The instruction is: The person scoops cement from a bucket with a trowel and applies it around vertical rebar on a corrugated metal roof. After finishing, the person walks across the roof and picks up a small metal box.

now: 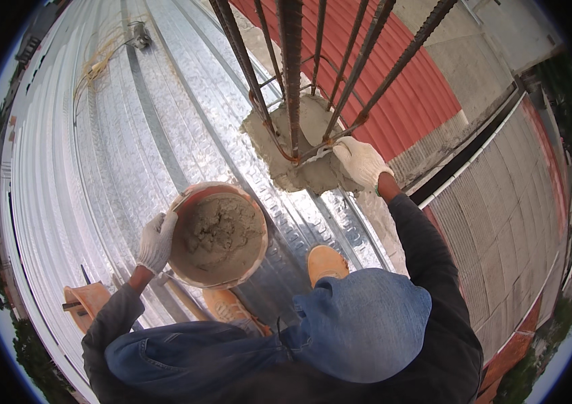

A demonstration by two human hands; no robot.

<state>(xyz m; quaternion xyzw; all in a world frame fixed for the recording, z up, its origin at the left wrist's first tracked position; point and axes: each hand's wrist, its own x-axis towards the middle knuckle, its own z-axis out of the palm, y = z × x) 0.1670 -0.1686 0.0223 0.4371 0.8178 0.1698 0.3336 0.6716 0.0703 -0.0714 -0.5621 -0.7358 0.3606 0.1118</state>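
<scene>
My left hand [156, 241], in a white knit glove, grips the left rim of a round bucket [263, 237]. Wet grey mortar [222, 232] lies inside, with a lumpy heap in its middle. Ahead to the right, my gloved right hand [361, 161] is closed beside the near corner of a rebar cage [291, 81]. A small pale edge shows by its fingertips, but I cannot make out what it holds. Around the foot of the upright bars spreads a rough patch of wet concrete [305, 176].
Ribbed metal decking [111, 155] carries my tan boots [326, 262]. An orange bucket [88, 303] is at the left, and a tool with yellow cord [140, 35] lies far off. Beyond the decking's right edge are red roofing [393, 101] and grey roofing [508, 222].
</scene>
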